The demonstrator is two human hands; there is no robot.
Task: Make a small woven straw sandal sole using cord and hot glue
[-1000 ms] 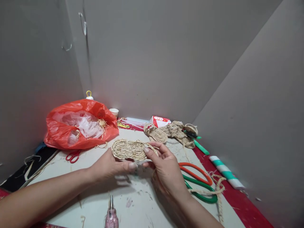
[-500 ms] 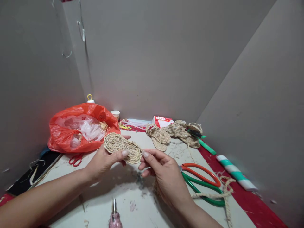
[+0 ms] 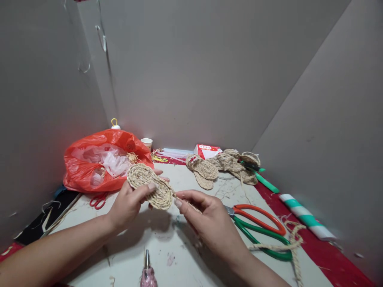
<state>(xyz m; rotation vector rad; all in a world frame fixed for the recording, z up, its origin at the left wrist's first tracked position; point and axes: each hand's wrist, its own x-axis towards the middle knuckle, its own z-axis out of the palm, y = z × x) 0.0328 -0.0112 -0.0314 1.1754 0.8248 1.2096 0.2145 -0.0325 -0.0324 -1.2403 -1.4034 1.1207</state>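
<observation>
In my left hand [image 3: 131, 199] is a straw sole [image 3: 151, 185], a coiled braid in the shape of a small shoe sole, with my thumb pressed on top and the fingers beneath. At the sole's right end a braided straw cord [image 3: 174, 195] comes off its rim. My right hand [image 3: 206, 219] pinches this cord between thumb and forefinger, close to the sole. Part of the cord runs under the right palm, where it is hidden. Below the hands, a pink-handled awl-like tool [image 3: 147, 271] stands at the near edge, its metal tip pointing away from me.
Scissors with orange and green handles [image 3: 260, 229] lie right of my right hand, a braided cord [image 3: 295, 247] across them. A red plastic bag [image 3: 77, 169] and red scissors [image 3: 98, 200] are at left. Finished-looking straw slippers [image 3: 206, 169], a red-white box [image 3: 206, 150] and a paper cup [image 3: 146, 142] stand behind.
The sole has turned a little and shifted slightly left in my left hand's grip. My right fingers have closed in on the cord, and the view has shifted slightly.
</observation>
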